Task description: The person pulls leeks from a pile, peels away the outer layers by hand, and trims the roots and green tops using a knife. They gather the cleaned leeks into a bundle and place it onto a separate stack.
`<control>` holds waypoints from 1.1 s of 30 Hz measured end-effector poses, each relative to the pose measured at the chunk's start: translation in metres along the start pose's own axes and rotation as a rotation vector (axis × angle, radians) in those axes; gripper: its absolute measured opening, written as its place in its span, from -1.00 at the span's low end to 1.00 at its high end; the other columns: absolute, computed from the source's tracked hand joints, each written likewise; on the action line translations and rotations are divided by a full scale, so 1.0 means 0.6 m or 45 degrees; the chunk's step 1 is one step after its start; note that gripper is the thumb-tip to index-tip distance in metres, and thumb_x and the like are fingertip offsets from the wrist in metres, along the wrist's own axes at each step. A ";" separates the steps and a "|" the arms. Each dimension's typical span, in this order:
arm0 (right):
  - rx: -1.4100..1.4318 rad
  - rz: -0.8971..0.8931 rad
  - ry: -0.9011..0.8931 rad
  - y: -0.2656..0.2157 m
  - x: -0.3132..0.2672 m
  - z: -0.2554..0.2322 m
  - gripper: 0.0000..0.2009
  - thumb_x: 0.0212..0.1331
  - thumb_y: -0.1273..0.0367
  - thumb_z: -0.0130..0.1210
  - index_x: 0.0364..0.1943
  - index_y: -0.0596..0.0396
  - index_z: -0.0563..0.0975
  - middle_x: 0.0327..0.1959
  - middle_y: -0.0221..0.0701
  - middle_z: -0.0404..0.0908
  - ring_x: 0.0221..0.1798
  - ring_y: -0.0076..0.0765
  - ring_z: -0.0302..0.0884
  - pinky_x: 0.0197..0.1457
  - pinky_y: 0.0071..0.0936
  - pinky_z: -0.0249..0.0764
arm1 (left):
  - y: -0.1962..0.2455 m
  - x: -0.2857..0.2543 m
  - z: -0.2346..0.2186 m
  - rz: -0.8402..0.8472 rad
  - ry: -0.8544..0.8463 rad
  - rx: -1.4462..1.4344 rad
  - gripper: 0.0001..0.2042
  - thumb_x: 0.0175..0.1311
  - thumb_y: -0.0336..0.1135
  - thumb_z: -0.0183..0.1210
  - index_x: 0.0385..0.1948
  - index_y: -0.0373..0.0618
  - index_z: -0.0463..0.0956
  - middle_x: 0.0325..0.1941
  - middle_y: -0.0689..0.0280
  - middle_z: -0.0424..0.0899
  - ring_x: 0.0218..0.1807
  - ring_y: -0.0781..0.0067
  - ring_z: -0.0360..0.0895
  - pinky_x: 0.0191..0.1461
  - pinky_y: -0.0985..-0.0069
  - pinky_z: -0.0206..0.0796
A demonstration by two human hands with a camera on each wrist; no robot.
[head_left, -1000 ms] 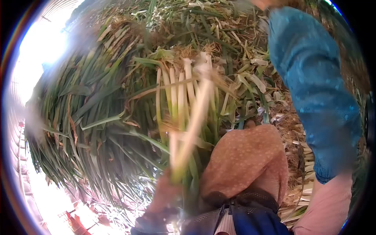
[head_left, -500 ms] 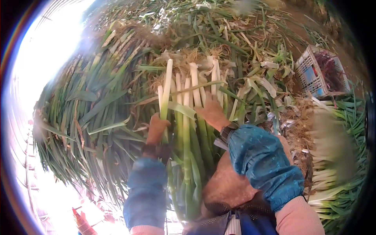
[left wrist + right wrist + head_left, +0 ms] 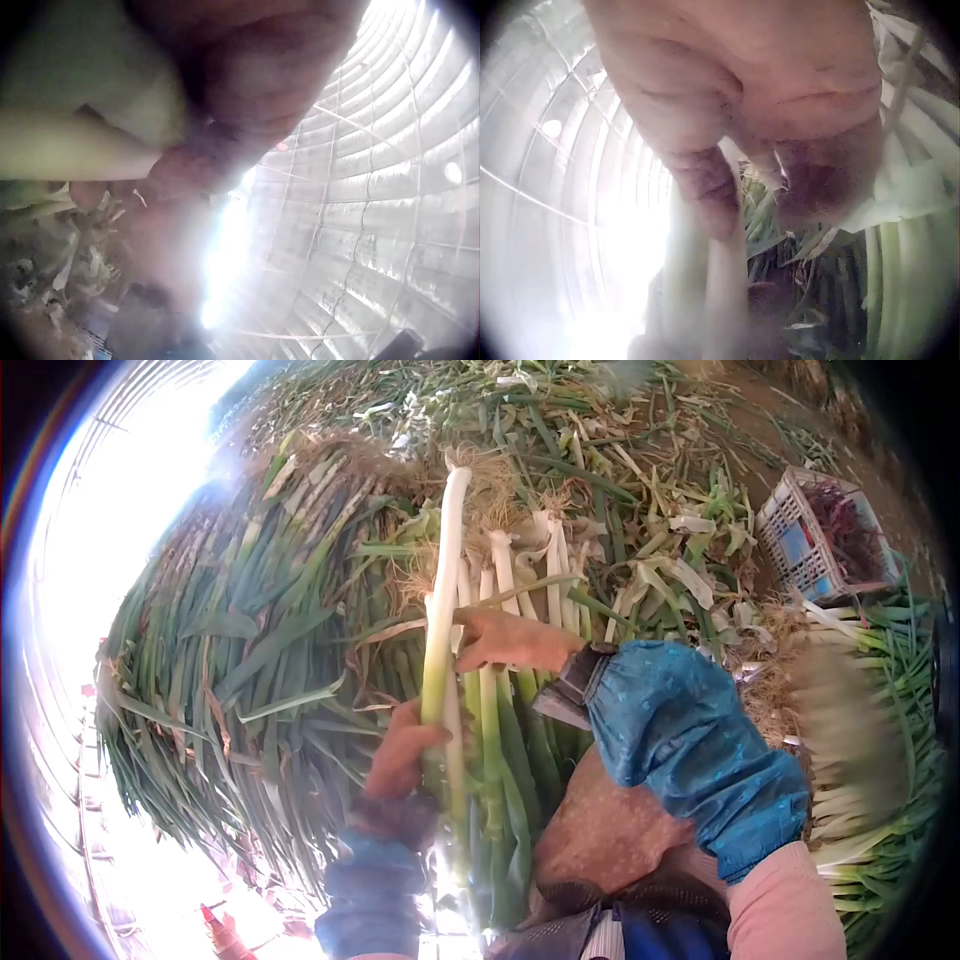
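I see the left hand [image 3: 400,750] gripping the leek [image 3: 446,560], root end [image 3: 459,472] pointing away. The right hand [image 3: 520,640] is at its right side, grip unclear.

A greenhouse-like tunnel [image 3: 375,172], shown by its ribbed, curved, translucent walling.

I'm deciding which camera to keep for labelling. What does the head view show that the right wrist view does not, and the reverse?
Head view only: the crate and the blue sleeve on the right arm.

Right wrist view only: a pale round spot on the ribbed cover, and a close look at the fingertips against a leek.

Both: the right hand, leeks and part of the ribbed cover.
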State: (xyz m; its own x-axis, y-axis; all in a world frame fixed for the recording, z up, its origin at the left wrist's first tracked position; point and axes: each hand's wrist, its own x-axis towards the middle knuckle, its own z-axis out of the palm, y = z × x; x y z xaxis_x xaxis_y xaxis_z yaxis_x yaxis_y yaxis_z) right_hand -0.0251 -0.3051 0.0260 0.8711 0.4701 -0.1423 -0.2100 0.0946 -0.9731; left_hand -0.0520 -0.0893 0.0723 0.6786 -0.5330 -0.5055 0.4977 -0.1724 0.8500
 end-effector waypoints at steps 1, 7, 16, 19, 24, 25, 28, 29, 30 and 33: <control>0.030 0.050 -0.035 -0.007 0.000 -0.005 -0.66 0.04 0.31 0.14 -0.06 0.09 0.51 -0.44 -0.57 0.47 -0.43 -0.69 0.39 -0.46 -0.70 0.29 | 0.002 -0.004 0.009 0.014 -0.028 -0.045 -0.53 -0.18 -0.43 0.06 -0.09 -0.38 0.40 -0.29 0.14 0.58 -0.31 0.32 0.57 -0.16 0.42 0.46; 0.341 -0.118 0.133 0.004 -0.002 0.020 -0.75 0.04 0.24 0.13 -0.26 0.07 0.58 -0.49 -0.60 0.43 -0.42 -0.67 0.33 -0.48 -0.67 0.26 | 0.012 -0.037 0.018 0.023 -0.052 0.008 -0.44 -0.25 -0.43 0.03 -0.03 -0.46 0.34 -0.24 0.08 0.58 -0.27 0.22 0.60 -0.08 0.33 0.47; -0.906 -0.567 0.825 0.010 0.021 0.025 -0.67 -0.04 0.34 0.12 -0.15 0.21 0.48 -0.42 -0.24 0.56 -0.29 -0.11 0.53 -0.25 -0.28 0.44 | -0.034 -0.080 0.001 -0.027 0.032 -0.247 -0.39 -0.27 -0.46 0.04 0.03 -0.44 0.30 -0.25 0.07 0.58 -0.31 0.19 0.59 -0.13 0.30 0.50; -0.735 -0.507 0.701 0.007 0.030 0.048 -0.77 -0.07 0.47 0.14 -0.27 0.25 0.50 -0.41 -0.18 0.56 -0.27 -0.14 0.54 -0.20 -0.28 0.45 | -0.038 -0.075 0.015 -0.038 -0.005 -0.272 -0.38 -0.28 -0.46 0.05 0.04 -0.42 0.29 -0.27 0.07 0.58 -0.32 0.19 0.59 -0.15 0.31 0.50; -1.201 -0.459 0.679 0.048 0.088 -0.032 -0.77 0.04 0.34 -0.02 -0.21 0.10 0.49 -0.28 -0.13 0.58 -0.18 0.10 0.53 -0.10 -0.13 0.41 | -0.048 -0.084 0.019 -0.148 -0.025 -0.206 -0.40 -0.29 -0.46 0.09 0.01 -0.39 0.32 -0.35 0.11 0.57 -0.37 0.23 0.58 -0.21 0.34 0.49; -1.328 -0.465 0.814 0.037 0.087 -0.085 -0.78 0.06 0.31 -0.01 -0.24 0.10 0.49 -0.27 -0.14 0.56 -0.20 0.05 0.52 -0.12 -0.16 0.42 | -0.061 -0.091 0.012 -0.222 -0.014 -0.139 -0.41 -0.30 -0.45 0.10 -0.01 -0.39 0.33 -0.37 0.12 0.57 -0.38 0.25 0.57 -0.24 0.35 0.49; -1.303 -0.147 1.287 -0.062 0.034 -0.284 -0.76 0.12 0.22 0.00 -0.32 0.11 0.49 -0.26 -0.20 0.52 -0.24 -0.11 0.52 -0.19 -0.26 0.44 | -0.073 -0.106 0.003 -0.311 0.164 0.071 -0.46 -0.29 -0.46 0.12 -0.07 -0.37 0.37 -0.42 0.17 0.54 -0.42 0.30 0.56 -0.32 0.41 0.48; -1.291 -0.056 1.394 -0.088 0.015 -0.320 -0.74 0.14 0.19 0.01 -0.34 0.11 0.49 -0.26 -0.21 0.50 -0.26 -0.17 0.52 -0.21 -0.30 0.45 | -0.072 -0.109 -0.003 -0.316 0.256 0.137 -0.48 -0.29 -0.47 0.12 -0.09 -0.37 0.38 -0.43 0.18 0.53 -0.44 0.31 0.55 -0.35 0.42 0.47; -1.318 -0.030 1.452 -0.102 0.001 -0.343 -0.72 0.15 0.15 0.01 -0.37 0.11 0.49 -0.26 -0.23 0.49 -0.27 -0.22 0.51 -0.23 -0.33 0.46 | -0.068 -0.102 -0.016 -0.235 0.326 0.047 -0.55 -0.23 -0.48 0.09 -0.14 -0.35 0.39 -0.46 0.20 0.52 -0.46 0.34 0.55 -0.40 0.43 0.47; -1.567 -0.242 1.343 -0.052 0.011 -0.297 -0.81 0.13 0.32 -0.04 -0.28 0.16 0.42 -0.37 -0.18 0.52 -0.37 -0.08 0.55 -0.26 -0.15 0.48 | -0.064 -0.043 -0.058 -0.128 0.626 0.061 -0.61 -0.16 -0.50 0.07 -0.16 -0.36 0.40 -0.46 0.23 0.52 -0.45 0.35 0.54 -0.36 0.44 0.47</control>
State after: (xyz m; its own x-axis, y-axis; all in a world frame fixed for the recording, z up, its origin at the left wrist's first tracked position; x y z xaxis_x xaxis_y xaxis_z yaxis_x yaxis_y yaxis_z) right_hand 0.0664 -0.4610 0.0234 0.8506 -0.2889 0.4394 -0.0596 -0.8832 -0.4652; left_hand -0.0695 -0.0401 0.0475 0.8082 -0.0608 -0.5857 0.5564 -0.2469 0.7934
